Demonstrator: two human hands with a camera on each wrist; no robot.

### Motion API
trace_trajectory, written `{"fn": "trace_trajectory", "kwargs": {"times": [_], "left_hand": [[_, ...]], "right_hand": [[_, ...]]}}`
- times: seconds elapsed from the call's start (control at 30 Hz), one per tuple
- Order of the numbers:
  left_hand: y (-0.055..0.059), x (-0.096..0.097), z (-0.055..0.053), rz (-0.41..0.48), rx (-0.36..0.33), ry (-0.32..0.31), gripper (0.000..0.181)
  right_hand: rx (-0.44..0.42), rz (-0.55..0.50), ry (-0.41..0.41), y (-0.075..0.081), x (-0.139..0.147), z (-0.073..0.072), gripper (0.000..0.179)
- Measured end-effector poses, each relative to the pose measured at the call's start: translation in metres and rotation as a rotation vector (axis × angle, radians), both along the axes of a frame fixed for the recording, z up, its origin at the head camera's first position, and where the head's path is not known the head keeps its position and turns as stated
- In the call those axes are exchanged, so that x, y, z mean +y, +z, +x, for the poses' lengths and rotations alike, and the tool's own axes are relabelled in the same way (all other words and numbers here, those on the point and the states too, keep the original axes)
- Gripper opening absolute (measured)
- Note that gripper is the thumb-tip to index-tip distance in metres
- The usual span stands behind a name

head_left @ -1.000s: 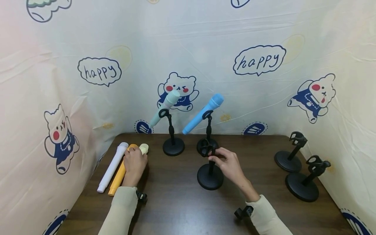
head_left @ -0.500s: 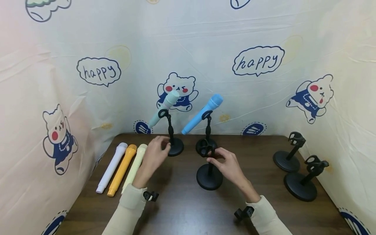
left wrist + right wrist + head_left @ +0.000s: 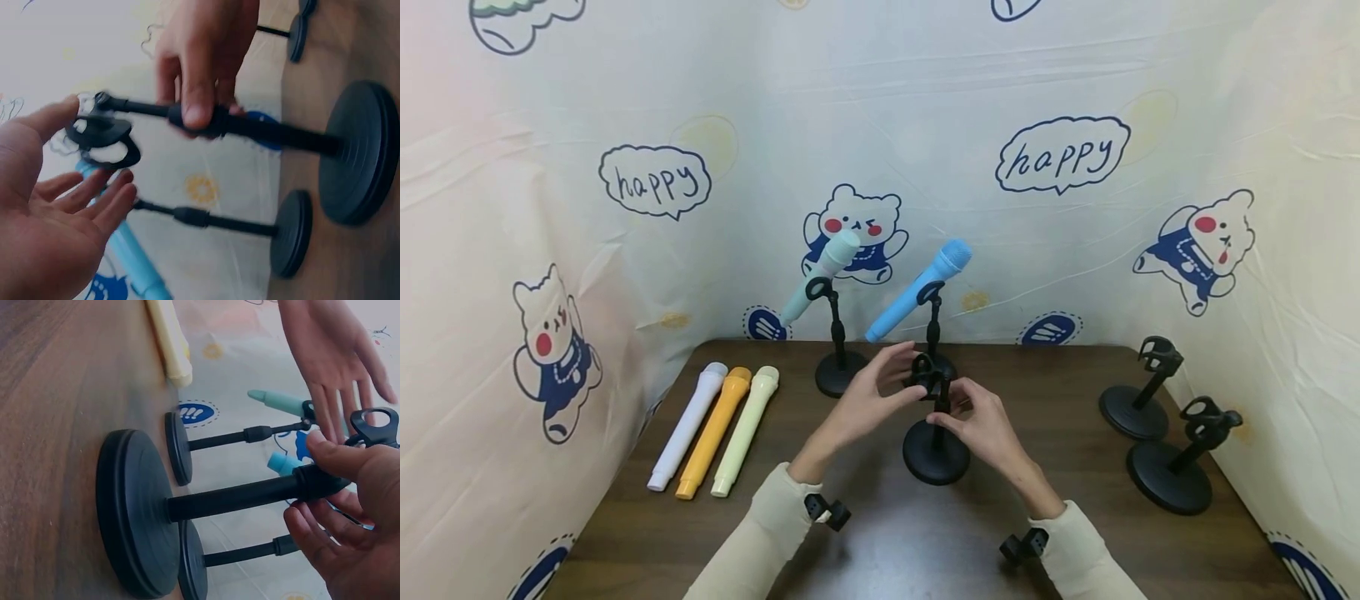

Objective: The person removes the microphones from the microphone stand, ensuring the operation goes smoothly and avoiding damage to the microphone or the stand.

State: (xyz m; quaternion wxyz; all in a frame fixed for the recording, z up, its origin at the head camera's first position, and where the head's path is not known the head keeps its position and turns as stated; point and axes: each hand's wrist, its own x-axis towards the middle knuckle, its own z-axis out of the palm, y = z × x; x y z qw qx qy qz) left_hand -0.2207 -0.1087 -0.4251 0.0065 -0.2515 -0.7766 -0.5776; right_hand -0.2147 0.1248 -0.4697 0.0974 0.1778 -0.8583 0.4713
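Note:
A black microphone stand [image 3: 936, 457] stands upright at the table's middle. My right hand [image 3: 981, 421] pinches its pole between thumb and fingers, at the collar [image 3: 197, 119] in the left wrist view. Its ring-shaped clip [image 3: 103, 132] holds no microphone. My left hand [image 3: 861, 408] is spread around that clip, thumb on one side and straight fingers on the other; whether it touches is hard to tell. Behind, a teal microphone [image 3: 808, 290] and a blue microphone [image 3: 904, 310] sit tilted in the clips of two other stands.
White [image 3: 688, 425], orange [image 3: 715, 433] and pale yellow [image 3: 747, 432] microphones lie side by side on the table's left. Two more black stands, a rear one [image 3: 1133, 414] and a nearer one [image 3: 1172, 483], stand at the right edge. A printed cloth [image 3: 925, 100] hangs behind.
My left hand has left the microphones on the left and moved right to the stand's clip, which has turned a little. My right hand stays on the pole.

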Motion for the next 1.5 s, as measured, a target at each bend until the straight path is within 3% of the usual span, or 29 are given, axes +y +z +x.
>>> {"fn": "trace_trajectory", "kwargs": {"times": [0.27, 0.6, 0.87, 1.0, 1.2, 1.5], "left_hand": [[-0.008, 0.017, -0.004, 0.018, 0.089, 0.067, 0.049], [-0.008, 0.018, -0.005, 0.022, 0.117, 0.075, 0.046], [-0.008, 0.018, -0.005, 0.030, 0.110, 0.070, 0.047], [-0.007, 0.019, -0.005, 0.029, 0.127, 0.074, 0.047], [-0.007, 0.020, -0.004, 0.037, 0.117, 0.081, 0.046], [-0.007, 0.019, -0.002, 0.040, 0.095, 0.079, 0.047]], "right_hand": [[0.070, -0.017, 0.008, -0.003, 0.001, -0.002, 0.030], [0.164, -0.020, 0.013, -0.004, 0.000, 0.000, 0.026], [0.172, -0.036, 0.080, -0.008, 0.003, -0.001, 0.024], [0.149, -0.018, 0.134, -0.007, 0.006, -0.004, 0.025], [0.033, -0.011, 0.217, -0.006, 0.011, -0.005, 0.029], [-0.021, -0.032, 0.230, -0.006, 0.010, -0.005, 0.033]]}}
